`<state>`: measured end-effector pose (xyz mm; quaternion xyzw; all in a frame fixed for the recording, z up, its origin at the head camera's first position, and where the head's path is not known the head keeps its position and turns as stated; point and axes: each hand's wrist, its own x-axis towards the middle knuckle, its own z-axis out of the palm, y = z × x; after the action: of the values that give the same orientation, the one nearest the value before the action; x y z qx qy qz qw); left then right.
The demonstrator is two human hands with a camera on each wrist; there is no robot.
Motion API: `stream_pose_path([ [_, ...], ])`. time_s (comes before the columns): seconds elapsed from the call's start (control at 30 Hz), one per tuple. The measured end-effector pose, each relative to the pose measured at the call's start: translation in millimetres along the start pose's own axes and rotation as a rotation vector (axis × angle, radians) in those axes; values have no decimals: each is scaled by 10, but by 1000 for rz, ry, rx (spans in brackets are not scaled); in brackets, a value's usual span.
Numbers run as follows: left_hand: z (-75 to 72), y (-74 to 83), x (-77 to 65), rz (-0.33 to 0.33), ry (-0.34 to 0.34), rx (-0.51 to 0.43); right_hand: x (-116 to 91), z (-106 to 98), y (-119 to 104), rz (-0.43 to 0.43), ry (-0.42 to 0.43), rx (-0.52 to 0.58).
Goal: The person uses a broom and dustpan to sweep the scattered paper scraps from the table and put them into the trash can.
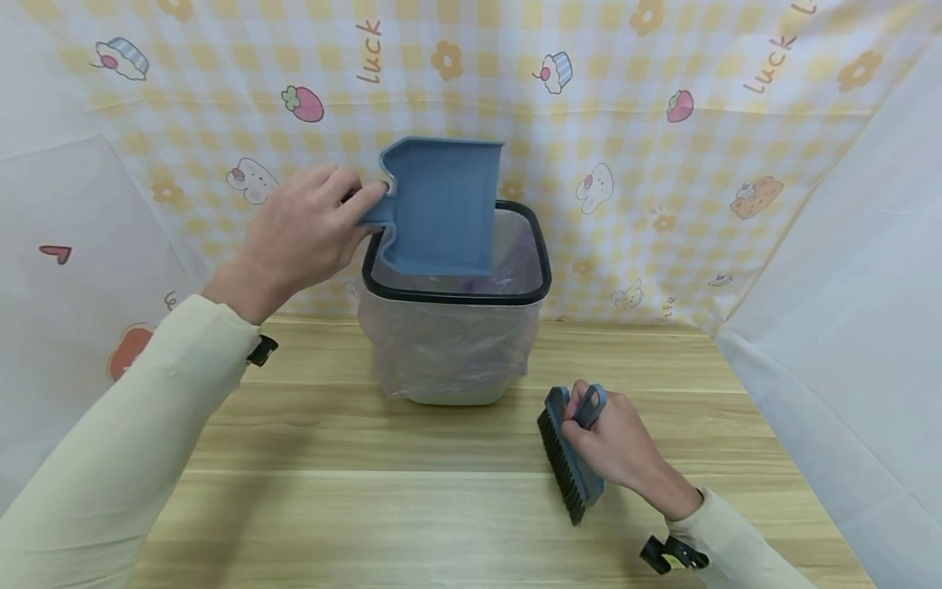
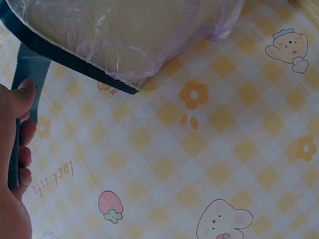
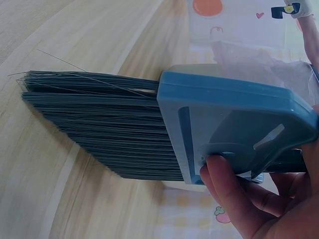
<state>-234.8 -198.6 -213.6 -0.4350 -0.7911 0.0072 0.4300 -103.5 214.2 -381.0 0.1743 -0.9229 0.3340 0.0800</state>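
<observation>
My left hand [image 1: 305,225] grips the handle of a blue dustpan [image 1: 445,204], tilted on edge over the mouth of a trash bin [image 1: 459,352]. A black rim [image 1: 456,298] holds a thin translucent liner bag [image 2: 169,35] that drapes over the bin's outside. In the left wrist view the fingers curl round the dustpan handle [image 2: 31,69] beside that rim. Lower right, my right hand [image 1: 614,438] holds a blue hand brush [image 3: 224,114], its dark bristles [image 3: 104,124] turned toward the left, close over the wooden tabletop.
The bin stands at the back of the wooden table [image 1: 353,515], against a yellow checked cloth [image 1: 589,139] with cartoon prints. White cloth [image 1: 846,327] hangs along both sides. Each sleeve has a black clip [image 1: 673,554] near the wrist.
</observation>
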Motion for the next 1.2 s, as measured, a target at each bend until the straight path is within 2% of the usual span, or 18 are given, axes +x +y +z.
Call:
stream_pose_path([
  [0.27,-22,38,-61,-59,-40,-9,-2,1,-1,-6,8,1],
  [0.5,-42,82,-111,-89,-49,-34,-5,-8,-12,-2,6,5],
  [0.77,-109,239,-164,-119,-86,-101,-7,-12,-10,-2,1,3],
  [1.03,-189,454,-231,-88,-68,-134,-9,-15,-11,5,-5,-6],
  [1.2,-219,587,-271,-48,-17,-121,-11,-17,-20,14,-15,-9],
])
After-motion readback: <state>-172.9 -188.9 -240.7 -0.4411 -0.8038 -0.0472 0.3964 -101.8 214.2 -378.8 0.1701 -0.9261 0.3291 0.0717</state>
